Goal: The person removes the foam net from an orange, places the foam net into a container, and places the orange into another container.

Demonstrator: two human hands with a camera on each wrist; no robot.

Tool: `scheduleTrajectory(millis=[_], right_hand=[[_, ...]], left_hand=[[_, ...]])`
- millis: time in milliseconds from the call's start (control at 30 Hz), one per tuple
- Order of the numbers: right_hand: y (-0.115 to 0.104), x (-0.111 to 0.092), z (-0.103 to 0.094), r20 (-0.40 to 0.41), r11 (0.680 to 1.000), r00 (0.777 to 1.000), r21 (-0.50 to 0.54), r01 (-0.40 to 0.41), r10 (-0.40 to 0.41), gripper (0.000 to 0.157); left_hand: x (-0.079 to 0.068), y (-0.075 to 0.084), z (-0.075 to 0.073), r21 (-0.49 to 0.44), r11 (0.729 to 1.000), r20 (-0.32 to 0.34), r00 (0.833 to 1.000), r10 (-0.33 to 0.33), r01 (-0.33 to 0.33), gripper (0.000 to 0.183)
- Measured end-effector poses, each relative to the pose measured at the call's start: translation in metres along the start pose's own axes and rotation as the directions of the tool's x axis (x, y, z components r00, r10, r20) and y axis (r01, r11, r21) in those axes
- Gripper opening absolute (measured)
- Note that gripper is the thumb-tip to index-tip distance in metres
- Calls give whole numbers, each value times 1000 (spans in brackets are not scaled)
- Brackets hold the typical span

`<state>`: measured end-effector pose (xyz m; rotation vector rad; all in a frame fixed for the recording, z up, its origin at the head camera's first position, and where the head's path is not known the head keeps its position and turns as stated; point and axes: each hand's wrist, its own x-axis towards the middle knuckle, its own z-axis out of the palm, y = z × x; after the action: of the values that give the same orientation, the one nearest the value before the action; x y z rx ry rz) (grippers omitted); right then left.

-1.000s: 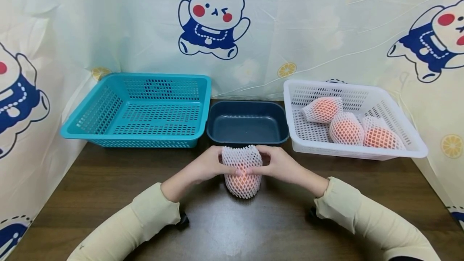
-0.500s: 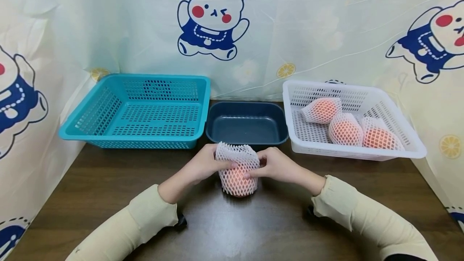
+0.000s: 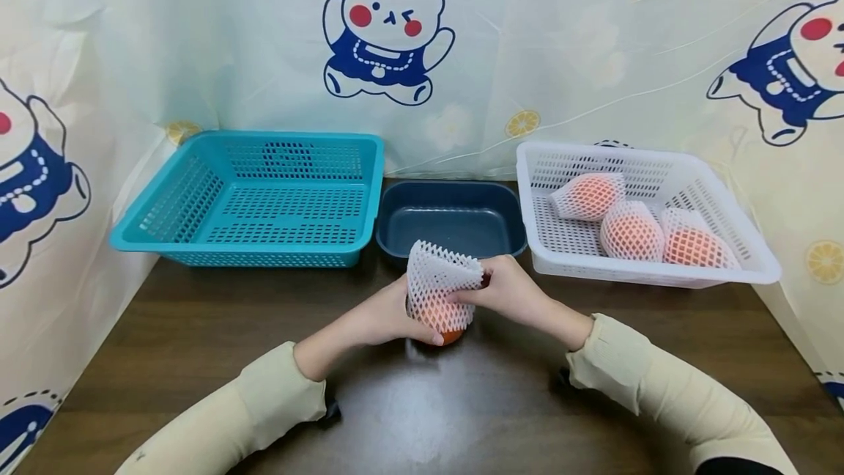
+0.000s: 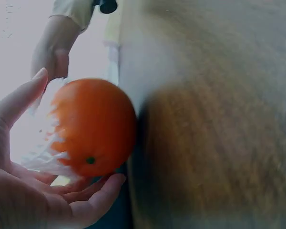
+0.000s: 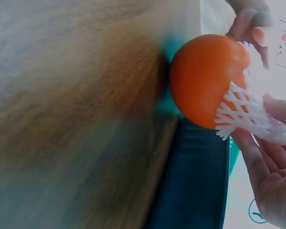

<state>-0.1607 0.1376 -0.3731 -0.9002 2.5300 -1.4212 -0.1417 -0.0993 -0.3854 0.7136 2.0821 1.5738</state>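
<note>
An orange (image 3: pixel 451 337) pokes out of the lower end of a white foam net sleeve (image 3: pixel 438 284) at the middle of the table. My left hand (image 3: pixel 379 317) holds the fruit from the left, thumb near its bare bottom. On the other side my right hand (image 3: pixel 511 288) pinches the net between thumb and fingers. The left wrist view shows the orange (image 4: pixel 100 126) largely bare, with a small green spot, and fingers of my left hand (image 4: pixel 47 195) under it. In the right wrist view the sleeve (image 5: pixel 248 114) is bunched in my right hand (image 5: pixel 271 176), covering one side of the fruit.
Behind the hands stands a dark blue tray (image 3: pixel 389 237). A teal basket (image 3: pixel 247 248) is at the back left. The white basket (image 3: pixel 633 270) at the back right holds 3 net-wrapped fruits (image 3: pixel 633 233). A patterned cloth (image 3: pixel 448 57) hangs behind them.
The net sleeve has slid upward off the orange, whose bottom now shows bare. My left hand has shifted lower on the fruit, and my right hand has moved slightly up with the net.
</note>
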Motion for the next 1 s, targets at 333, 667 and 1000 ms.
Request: scheduleTrajectory(millis=[333, 667, 1000], right_hand=[[-14, 11, -8, 101, 993, 994, 99, -59, 48, 22], [-19, 38, -20, -31, 941, 991, 319, -114, 131, 27], [5, 71, -6, -88, 871, 939, 411, -270, 333, 36]], left_hand=[[8, -3, 5, 43, 999, 75, 997, 29, -33, 73], [12, -1, 7, 152, 980, 25, 991, -132, 126, 75], [16, -13, 4, 141, 982, 54, 989, -137, 128, 73]])
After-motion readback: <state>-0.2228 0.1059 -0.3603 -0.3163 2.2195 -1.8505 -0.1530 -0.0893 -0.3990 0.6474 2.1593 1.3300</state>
